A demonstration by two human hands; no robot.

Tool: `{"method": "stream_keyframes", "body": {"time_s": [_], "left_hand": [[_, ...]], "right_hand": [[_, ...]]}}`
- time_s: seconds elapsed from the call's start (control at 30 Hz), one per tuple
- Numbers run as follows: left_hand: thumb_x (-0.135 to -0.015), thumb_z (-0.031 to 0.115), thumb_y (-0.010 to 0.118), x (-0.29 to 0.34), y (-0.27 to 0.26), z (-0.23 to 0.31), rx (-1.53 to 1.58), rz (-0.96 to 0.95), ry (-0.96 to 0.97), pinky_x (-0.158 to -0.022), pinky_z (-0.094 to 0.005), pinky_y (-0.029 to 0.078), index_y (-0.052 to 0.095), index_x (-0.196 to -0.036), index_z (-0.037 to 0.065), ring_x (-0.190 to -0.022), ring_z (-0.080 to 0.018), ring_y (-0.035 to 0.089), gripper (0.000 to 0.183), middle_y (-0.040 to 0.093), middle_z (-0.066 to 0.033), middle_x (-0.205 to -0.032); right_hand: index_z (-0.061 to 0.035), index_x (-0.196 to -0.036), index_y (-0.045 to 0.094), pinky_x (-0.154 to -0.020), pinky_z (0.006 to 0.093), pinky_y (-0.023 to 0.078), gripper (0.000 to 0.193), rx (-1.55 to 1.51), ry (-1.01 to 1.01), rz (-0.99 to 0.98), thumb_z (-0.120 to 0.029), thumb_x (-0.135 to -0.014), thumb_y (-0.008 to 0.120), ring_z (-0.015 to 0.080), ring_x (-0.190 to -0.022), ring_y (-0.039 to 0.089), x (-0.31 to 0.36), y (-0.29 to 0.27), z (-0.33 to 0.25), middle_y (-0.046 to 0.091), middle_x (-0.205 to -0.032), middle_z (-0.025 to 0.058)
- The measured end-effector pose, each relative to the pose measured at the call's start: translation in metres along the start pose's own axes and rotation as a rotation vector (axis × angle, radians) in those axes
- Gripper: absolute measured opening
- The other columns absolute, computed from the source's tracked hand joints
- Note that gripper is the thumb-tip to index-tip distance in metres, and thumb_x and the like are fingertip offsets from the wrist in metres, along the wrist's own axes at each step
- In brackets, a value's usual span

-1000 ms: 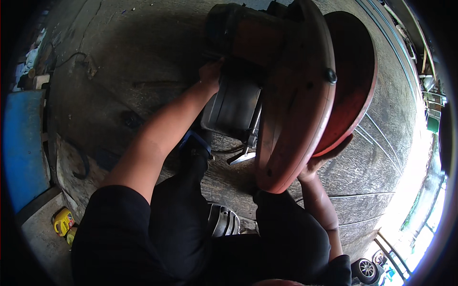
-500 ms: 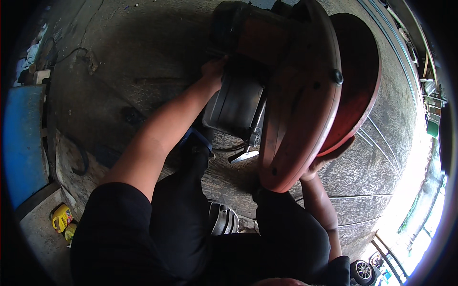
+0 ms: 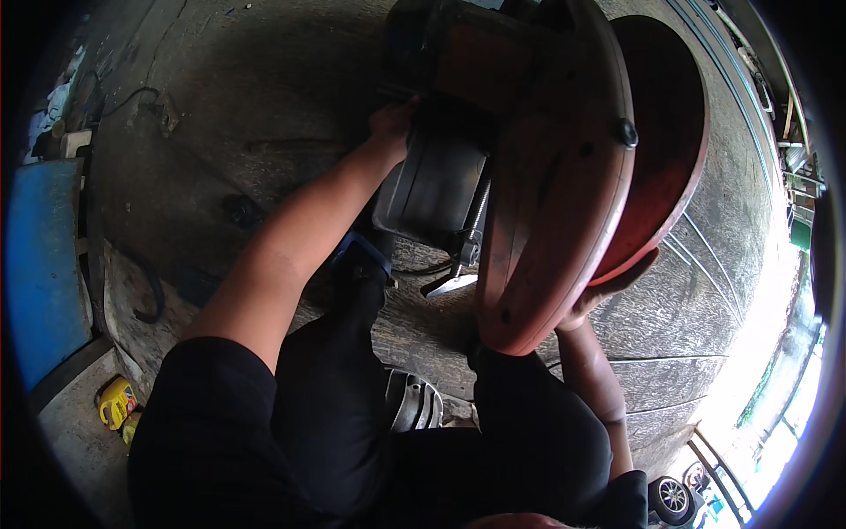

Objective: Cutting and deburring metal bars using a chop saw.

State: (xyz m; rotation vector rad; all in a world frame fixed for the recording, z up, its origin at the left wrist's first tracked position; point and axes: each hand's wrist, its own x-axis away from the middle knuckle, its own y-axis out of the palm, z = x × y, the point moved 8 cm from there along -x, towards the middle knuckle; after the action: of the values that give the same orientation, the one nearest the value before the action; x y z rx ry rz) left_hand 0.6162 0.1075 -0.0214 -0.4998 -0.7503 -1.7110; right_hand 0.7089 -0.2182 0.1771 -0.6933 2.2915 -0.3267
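Note:
A large dark machine stands before me, with a long red cover (image 3: pixel 564 238) and a round red guard (image 3: pixel 674 167) on its right. It looks like a belt-driven cut-off saw. My left hand (image 3: pixel 390 122) is closed at the machine's left side, just above a dark metal box-shaped part (image 3: pixel 434 189); its fingertips are lost in shadow. Under the lower rim of the round guard, my right hand (image 3: pixel 595 300) grips it with bent fingers, partly hidden by the long cover. A threaded rod (image 3: pixel 480 207) with a shiny metal handle (image 3: pixel 451 285) sits between the box-shaped part and the cover.
Thin rods (image 3: pixel 705 256) and a cable lie on the worn floor to the right. A blue panel (image 3: pixel 48 264) stands at far left, with a yellow bottle (image 3: pixel 115 403) below it. Ribbed metal (image 3: pixel 414 401) shows between my legs, and a car wheel (image 3: pixel 670 499) lies at lower right.
The machine sits very slightly farther right and higher in view. Both hands keep nearly the same places on it.

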Motion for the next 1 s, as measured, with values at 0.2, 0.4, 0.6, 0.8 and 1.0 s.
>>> {"method": "stream_keyframes", "body": {"time_s": [0.2, 0.4, 0.6, 0.8, 1.0], "left_hand": [[-0.084, 0.015, 0.073, -0.009, -0.001, -0.004, -0.003, -0.034, -0.013, -0.064, -0.0342, 0.050, 0.064, -0.092, -0.001, -0.074, -0.0188, 0.063, 0.019, 0.065, -0.0111, -0.086], [-0.084, 0.016, 0.073, -0.010, -0.002, -0.002, -0.042, -0.019, 0.053, -0.065, -0.0344, 0.050, 0.065, -0.090, 0.000, -0.075, -0.0189, 0.063, 0.019, 0.065, -0.0112, -0.085], [-0.087, 0.018, 0.070, -0.008, 0.002, -0.003, -0.005, -0.099, 0.033, -0.068, -0.0351, 0.050, 0.066, -0.092, -0.001, -0.076, -0.0200, 0.064, 0.021, 0.066, -0.0131, -0.088], [-0.087, 0.019, 0.070, -0.016, 0.001, -0.008, 0.002, -0.108, 0.021, -0.068, -0.0354, 0.050, 0.066, -0.096, -0.004, -0.078, -0.0214, 0.064, 0.025, 0.067, -0.0142, -0.090], [-0.085, 0.016, 0.072, -0.018, -0.001, -0.010, 0.047, -0.091, 0.030, -0.071, -0.0362, 0.052, 0.065, -0.097, -0.004, -0.078, -0.0212, 0.064, 0.024, 0.066, -0.0136, -0.090]], "right_hand": [[0.0019, -0.146, -0.016, -0.113, 0.0488, 0.018, 0.105, -0.178, 0.042, 0.012, -0.014, -0.081, 0.065, 0.0353, -0.141, 0.013, 0.002, 0.000, 0.007, -0.003, -0.152, 0.0243], [0.0020, -0.146, -0.012, -0.113, 0.0499, 0.019, 0.102, -0.224, 0.051, -0.009, -0.013, -0.081, 0.065, 0.0361, -0.140, 0.015, 0.002, 0.007, 0.005, -0.001, -0.152, 0.0250], [0.0014, -0.146, -0.006, -0.111, 0.0521, 0.020, 0.097, -0.159, 0.036, -0.033, -0.013, -0.081, 0.065, 0.0374, -0.140, 0.016, -0.001, 0.012, -0.002, 0.000, -0.152, 0.0258], [0.0008, -0.146, 0.000, -0.110, 0.0543, 0.021, 0.092, -0.142, 0.030, -0.060, -0.013, -0.081, 0.065, 0.0388, -0.139, 0.018, 0.004, 0.017, -0.004, 0.002, -0.151, 0.0267], [0.0001, -0.145, 0.007, -0.109, 0.0565, 0.021, 0.088, -0.139, 0.018, -0.085, -0.012, -0.081, 0.065, 0.0401, -0.138, 0.019, 0.007, 0.023, -0.006, 0.004, -0.150, 0.0275]]}}
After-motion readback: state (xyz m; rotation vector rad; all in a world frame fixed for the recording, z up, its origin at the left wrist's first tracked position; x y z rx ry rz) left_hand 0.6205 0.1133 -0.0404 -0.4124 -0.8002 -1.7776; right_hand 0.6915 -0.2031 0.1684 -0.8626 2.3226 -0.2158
